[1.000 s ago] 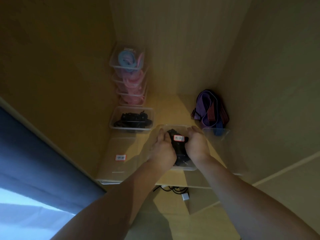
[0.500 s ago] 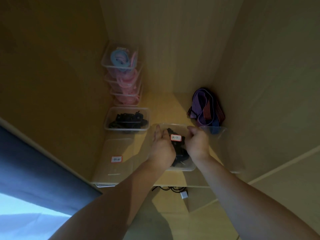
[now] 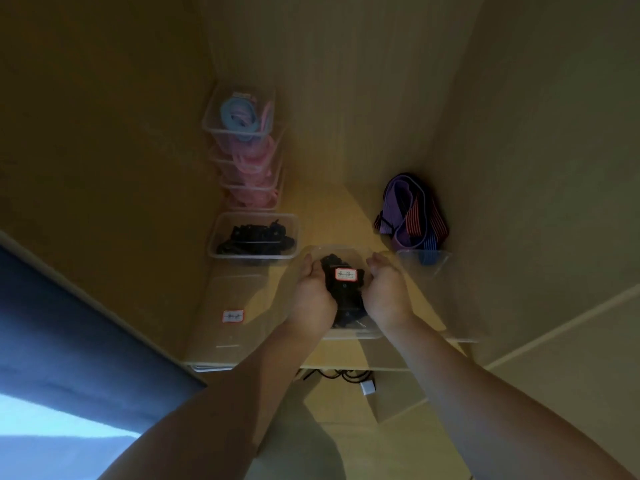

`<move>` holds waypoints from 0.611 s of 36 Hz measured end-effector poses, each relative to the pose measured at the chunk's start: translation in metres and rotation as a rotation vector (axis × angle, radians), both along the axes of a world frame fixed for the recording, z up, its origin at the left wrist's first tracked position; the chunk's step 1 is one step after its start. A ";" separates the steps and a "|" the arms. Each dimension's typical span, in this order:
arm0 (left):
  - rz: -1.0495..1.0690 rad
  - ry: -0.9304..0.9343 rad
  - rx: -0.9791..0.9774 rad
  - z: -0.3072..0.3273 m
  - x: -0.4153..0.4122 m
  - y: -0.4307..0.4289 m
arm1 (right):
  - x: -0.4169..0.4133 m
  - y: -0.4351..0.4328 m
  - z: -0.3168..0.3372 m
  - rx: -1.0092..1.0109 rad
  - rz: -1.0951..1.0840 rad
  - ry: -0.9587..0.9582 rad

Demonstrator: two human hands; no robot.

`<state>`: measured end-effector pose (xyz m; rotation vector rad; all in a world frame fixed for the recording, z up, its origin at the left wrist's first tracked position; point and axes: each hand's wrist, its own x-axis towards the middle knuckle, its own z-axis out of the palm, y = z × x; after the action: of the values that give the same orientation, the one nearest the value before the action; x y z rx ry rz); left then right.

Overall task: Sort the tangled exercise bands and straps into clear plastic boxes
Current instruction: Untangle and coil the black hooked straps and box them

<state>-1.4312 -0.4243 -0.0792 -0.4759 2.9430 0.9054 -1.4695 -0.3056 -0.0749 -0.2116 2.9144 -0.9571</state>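
Note:
A clear plastic box [image 3: 346, 336] with black straps [image 3: 346, 306] inside stands at the middle of the wooden shelf. Its clear lid carries a small red-edged label [image 3: 346, 274]. My left hand [image 3: 311, 299] rests flat on the lid's left side, fingers pointing away from me. My right hand [image 3: 386, 296] presses on the lid's right side, fingertips bent slightly at the far edge. A bundle of purple and striped bands [image 3: 410, 213] leans in the right corner, partly in an open clear box [image 3: 422, 263].
At the left, an open box of black straps [image 3: 254, 237] sits in front of a stack of boxes with pink and blue bands [image 3: 246, 150]. A labelled clear lid or flat box [image 3: 232, 317] lies front left. A cable with a white plug [image 3: 367, 388] hangs below the shelf.
Both hands stay on the lid of the middle box, almost unmoved. Only my view has shifted slightly.

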 end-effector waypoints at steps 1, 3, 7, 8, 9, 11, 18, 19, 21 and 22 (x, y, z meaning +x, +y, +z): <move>0.000 0.000 0.009 0.000 0.001 0.000 | 0.001 0.000 0.000 0.029 0.029 0.010; -0.004 0.016 0.033 0.001 0.001 0.001 | 0.000 0.000 -0.001 0.050 0.052 0.017; -0.014 -0.067 -0.037 0.000 0.000 0.002 | -0.003 0.001 -0.005 0.070 0.017 0.015; -0.030 -0.074 -0.074 -0.001 0.001 0.001 | -0.003 0.000 -0.005 0.080 0.031 0.013; -0.056 -0.071 -0.118 -0.002 0.002 -0.001 | -0.003 0.000 -0.005 0.093 0.053 0.021; -0.114 -0.052 -0.192 -0.003 0.003 -0.004 | -0.002 0.000 -0.007 0.131 0.101 0.055; -0.183 -0.041 -0.287 -0.004 0.000 -0.008 | -0.008 0.000 -0.007 0.279 0.240 0.010; -0.191 -0.045 -0.293 -0.004 -0.001 -0.008 | -0.009 0.000 -0.007 0.321 0.248 0.010; -0.206 -0.056 -0.292 -0.006 -0.003 -0.008 | -0.011 -0.001 -0.008 0.377 0.249 0.002; -0.208 -0.061 -0.286 -0.007 -0.004 -0.009 | -0.011 -0.002 -0.008 0.396 0.249 0.003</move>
<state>-1.4349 -0.4331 -0.0858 -0.1930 3.0041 0.4433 -1.4803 -0.3073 -0.0828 -0.5301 2.9082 -0.3367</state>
